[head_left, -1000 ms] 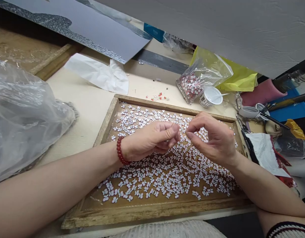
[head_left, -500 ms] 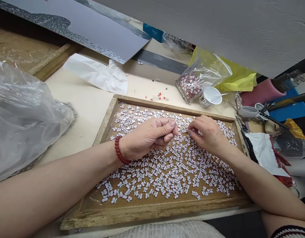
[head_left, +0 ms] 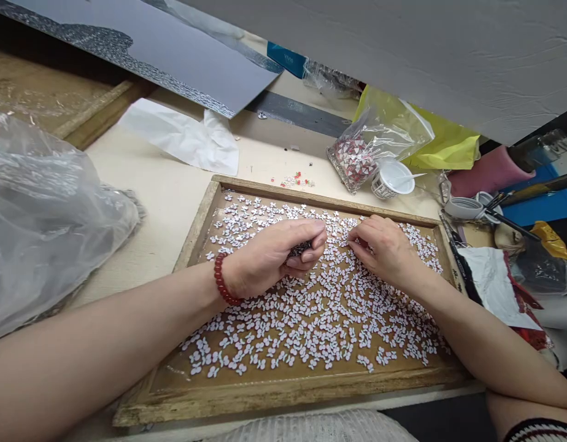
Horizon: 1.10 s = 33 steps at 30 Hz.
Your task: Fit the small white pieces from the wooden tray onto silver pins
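While the left hand [head_left: 283, 255] curls around small dark bits [head_left: 300, 248] — thumb pressed over bent fingers — the right hand [head_left: 380, 248] hovers above the tray [head_left: 283, 399]. Its fingertips nearly meet; whether they pinch anything is unclear.

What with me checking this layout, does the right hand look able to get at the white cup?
Likely yes: only the tray's far rim seems to lie between the right hand and the white cup; the clear bag sits beside it.
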### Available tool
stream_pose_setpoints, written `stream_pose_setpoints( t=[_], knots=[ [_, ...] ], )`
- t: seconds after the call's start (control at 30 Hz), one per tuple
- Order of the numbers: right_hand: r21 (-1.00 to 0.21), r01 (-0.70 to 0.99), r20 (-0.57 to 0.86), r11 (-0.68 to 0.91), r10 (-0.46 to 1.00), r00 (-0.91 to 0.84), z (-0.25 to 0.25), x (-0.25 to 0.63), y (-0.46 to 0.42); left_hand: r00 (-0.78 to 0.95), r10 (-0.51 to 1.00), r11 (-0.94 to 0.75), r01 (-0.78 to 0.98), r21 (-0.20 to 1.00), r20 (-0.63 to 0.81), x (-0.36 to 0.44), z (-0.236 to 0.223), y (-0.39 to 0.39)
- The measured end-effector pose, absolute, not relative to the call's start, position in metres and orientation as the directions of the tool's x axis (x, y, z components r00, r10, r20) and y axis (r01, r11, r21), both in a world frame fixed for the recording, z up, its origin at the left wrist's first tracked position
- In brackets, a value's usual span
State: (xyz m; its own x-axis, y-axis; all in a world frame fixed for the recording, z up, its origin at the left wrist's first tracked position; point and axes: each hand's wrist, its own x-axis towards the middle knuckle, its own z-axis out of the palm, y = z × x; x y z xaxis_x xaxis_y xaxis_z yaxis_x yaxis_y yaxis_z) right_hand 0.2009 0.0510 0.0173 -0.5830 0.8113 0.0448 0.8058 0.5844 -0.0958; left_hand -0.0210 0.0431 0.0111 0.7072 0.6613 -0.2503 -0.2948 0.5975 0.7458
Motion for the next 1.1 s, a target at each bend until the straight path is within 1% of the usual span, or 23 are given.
stream_pose_setpoints(
  t=[0.13,0.2,0.27,0.37,0.43,0.5,0.6,0.83,1.03,1.1],
  knots=[
    [-0.12,0.801,0.059,0.586,0.81,-0.584,0.019,0.203,0.052,0.691,0.68,0.591,-0.316,0.742,-0.247,-0.02,0.011,0.041],
    [-0.168,0.783,0.113,0.599,0.801,-0.588,0.023,0.203,0.051,0.696,0.679,0.593,-0.33,0.735,-0.235,-0.019,0.01,0.041],
    [-0.247,0.734,0.211,0.632,0.775,-0.596,0.03,0.198,0.048,0.717,0.657,0.611,-0.328,0.72,-0.231,-0.019,0.009,0.04],
    [-0.399,0.615,0.338,0.679,0.733,-0.59,0.042,0.187,0.041,0.749,0.619,0.645,-0.313,0.697,-0.237,-0.02,0.009,0.04],
    [-0.484,0.554,0.359,0.678,0.731,-0.581,0.047,0.178,0.037,0.758,0.607,0.655,-0.306,0.69,-0.24,-0.021,0.008,0.041],
    [-0.528,0.533,0.356,0.662,0.742,-0.568,0.049,0.172,0.034,0.767,0.594,0.663,-0.297,0.687,-0.242,-0.021,0.008,0.041],
    [-0.553,0.531,0.347,0.642,0.757,-0.554,0.049,0.167,0.034,0.776,0.58,0.675,-0.289,0.679,-0.246,-0.021,0.008,0.041],
    [-0.602,0.468,0.358,0.647,0.743,-0.566,0.047,0.165,0.038,0.771,0.582,0.692,-0.301,0.656,-0.26,-0.021,0.01,0.041],
    [-0.598,0.523,0.337,0.608,0.782,-0.524,0.053,0.173,0.031,0.721,0.623,0.733,-0.402,0.548,-0.304,-0.021,0.009,0.046],
    [-0.578,0.512,0.346,0.635,0.759,-0.551,0.056,0.174,0.027,0.697,0.638,0.744,-0.448,0.495,-0.328,-0.02,0.01,0.046]
  ],
)
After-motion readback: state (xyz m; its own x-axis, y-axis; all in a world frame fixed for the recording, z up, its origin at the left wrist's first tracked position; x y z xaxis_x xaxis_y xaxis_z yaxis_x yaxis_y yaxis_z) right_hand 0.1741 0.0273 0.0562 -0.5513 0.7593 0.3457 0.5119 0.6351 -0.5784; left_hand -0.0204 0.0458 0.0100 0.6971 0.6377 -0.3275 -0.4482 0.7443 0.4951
